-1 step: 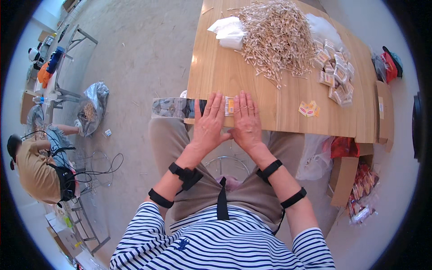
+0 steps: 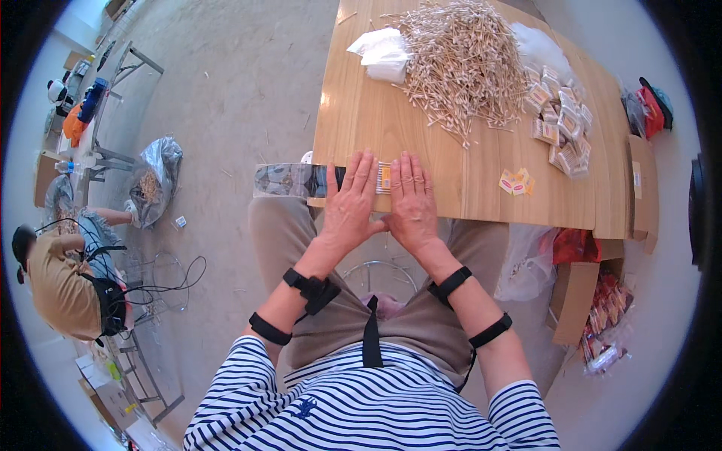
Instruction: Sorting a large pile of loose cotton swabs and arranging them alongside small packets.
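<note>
From where I stand, the small flat row of white-tipped sticks with an orange-yellow label (image 2: 384,179) lies near the front edge of the pale wooden surface (image 2: 466,184), in the gap between the person's two hands. The left hand (image 2: 350,194) is spread palm down, fingers straight, partly over a shiny grey-and-black strip (image 2: 284,180) that juts past the surface's left edge. The right hand (image 2: 412,199) lies just as flat on the other side; neither is curled around anything. Whether their inner edges touch the row, I can't tell.

I'd expect it to be very light, the sticks stiff but easily snapped, the tips soft and quick to fluff. Any film around it would probably be slick and crease readily. I'd take it by both long sides at once, gently, keeping off the tips.

As for writing, the orange-and-white printed cards (image 2: 517,182) on the right carry small lettering, too fine to make out from here. The heaped clear packets with orange labels (image 2: 560,124) beyond them are no easier to read.
</note>
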### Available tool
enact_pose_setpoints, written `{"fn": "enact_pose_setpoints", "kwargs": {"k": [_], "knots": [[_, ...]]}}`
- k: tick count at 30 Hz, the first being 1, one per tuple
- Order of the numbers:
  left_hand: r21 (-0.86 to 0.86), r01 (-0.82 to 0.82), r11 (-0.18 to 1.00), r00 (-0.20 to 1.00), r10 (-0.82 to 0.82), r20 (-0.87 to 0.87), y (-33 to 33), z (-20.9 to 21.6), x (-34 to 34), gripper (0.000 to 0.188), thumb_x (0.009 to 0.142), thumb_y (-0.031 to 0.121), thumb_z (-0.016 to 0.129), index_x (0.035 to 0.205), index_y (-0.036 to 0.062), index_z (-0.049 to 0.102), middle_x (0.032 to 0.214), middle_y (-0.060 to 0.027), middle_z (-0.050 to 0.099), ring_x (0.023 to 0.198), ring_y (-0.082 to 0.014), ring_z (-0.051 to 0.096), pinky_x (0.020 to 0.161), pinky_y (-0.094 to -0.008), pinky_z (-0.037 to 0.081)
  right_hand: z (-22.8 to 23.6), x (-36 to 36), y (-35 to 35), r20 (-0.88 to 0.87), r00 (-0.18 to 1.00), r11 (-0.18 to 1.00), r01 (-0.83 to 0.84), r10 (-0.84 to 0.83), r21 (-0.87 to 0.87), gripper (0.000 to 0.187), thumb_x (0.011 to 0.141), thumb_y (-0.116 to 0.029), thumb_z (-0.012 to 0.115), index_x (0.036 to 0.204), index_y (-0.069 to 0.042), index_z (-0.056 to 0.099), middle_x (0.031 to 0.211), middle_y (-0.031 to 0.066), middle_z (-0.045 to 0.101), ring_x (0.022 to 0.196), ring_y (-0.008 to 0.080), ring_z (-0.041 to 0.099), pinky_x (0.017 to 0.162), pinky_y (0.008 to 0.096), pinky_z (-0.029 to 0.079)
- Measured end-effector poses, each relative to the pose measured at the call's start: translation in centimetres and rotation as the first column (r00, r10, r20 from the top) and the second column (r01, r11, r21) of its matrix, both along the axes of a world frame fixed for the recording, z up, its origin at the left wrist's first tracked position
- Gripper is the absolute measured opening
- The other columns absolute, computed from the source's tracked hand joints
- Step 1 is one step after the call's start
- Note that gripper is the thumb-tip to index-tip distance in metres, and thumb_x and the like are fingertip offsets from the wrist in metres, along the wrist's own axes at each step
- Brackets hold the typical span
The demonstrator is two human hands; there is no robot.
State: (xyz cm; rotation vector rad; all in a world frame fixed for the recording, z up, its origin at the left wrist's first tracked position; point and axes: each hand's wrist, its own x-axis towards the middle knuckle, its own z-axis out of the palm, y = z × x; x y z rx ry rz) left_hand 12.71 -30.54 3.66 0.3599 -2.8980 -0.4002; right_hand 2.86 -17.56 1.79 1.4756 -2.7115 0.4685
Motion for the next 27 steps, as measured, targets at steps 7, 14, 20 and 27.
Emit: {"fn": "enact_pose_setpoints", "kwargs": {"k": [7, 14, 20, 27], "knots": [[0.048, 0.020, 0.999, 0.996, -0.024, 0.081, 0.3, -0.4, -0.6, 0.123, 0.056, 0.046, 0.090, 0.154, -0.0001, 0.031, 0.165, -0.0137, 0.024, 0.155, -0.0292, 0.016, 0.122, -0.0605, 0.006, -0.4, 0.0, -0.1, -0.058, 0.998, 1.000, 0.010, -0.010, 0.006, 0.102, 0.067, -0.023, 0.081, 0.153, 0.002, 0.031, 0.161, 0.0206, 0.028, 0.152, 0.0350, 0.024, 0.125, 0.0458, 0.019], [0.076, -0.057, 0.996, 0.998, 0.055, 0.028, -0.1, 1.3, 1.3, 0.113, 0.059, 0.038, 0.091, 0.153, 0.0049, 0.037, 0.164, -0.0136, 0.027, 0.154, -0.0301, 0.018, 0.122, -0.0598, 0.006, -0.5, -0.1, 0.0, -0.056, 0.998, 1.000, 0.010, -0.009, 0.007, 0.098, 0.069, -0.021, 0.080, 0.152, 0.003, 0.032, 0.161, 0.0216, 0.029, 0.151, 0.0363, 0.025, 0.125, 0.0464, 0.020], [0.140, 0.004, 0.990, 1.000, -0.005, 0.002, 1.2, 1.5, 2.9, 0.089, 0.063, 0.032, 0.089, 0.141, 0.0058, 0.054, 0.161, -0.0159, 0.032, 0.153, -0.0324, 0.021, 0.121, -0.0629, 0.008, -0.1, 0.0, -0.1, -0.017, 1.000, 1.000, 0.007, -0.007, -0.013, 0.096, 0.070, -0.018, 0.079, 0.151, 0.004, 0.033, 0.160, 0.0222, 0.030, 0.150, 0.0368, 0.026, 0.124, 0.0466, 0.021], [0.144, 0.002, 0.990, 1.000, 0.001, -0.026, 1.2, 1.3, 3.0, 0.085, 0.064, 0.031, 0.089, 0.139, 0.0078, 0.057, 0.161, -0.0165, 0.033, 0.153, -0.0343, 0.021, 0.121, -0.0628, 0.007, 0.0, 0.0, 0.0, -0.016, 1.000, 1.000, 0.001, -0.001, -0.013, 0.092, 0.072, -0.017, 0.076, 0.151, 0.005, 0.033, 0.160, 0.0224, 0.030, 0.151, 0.0364, 0.026, 0.124, 0.0465, 0.020]]}}
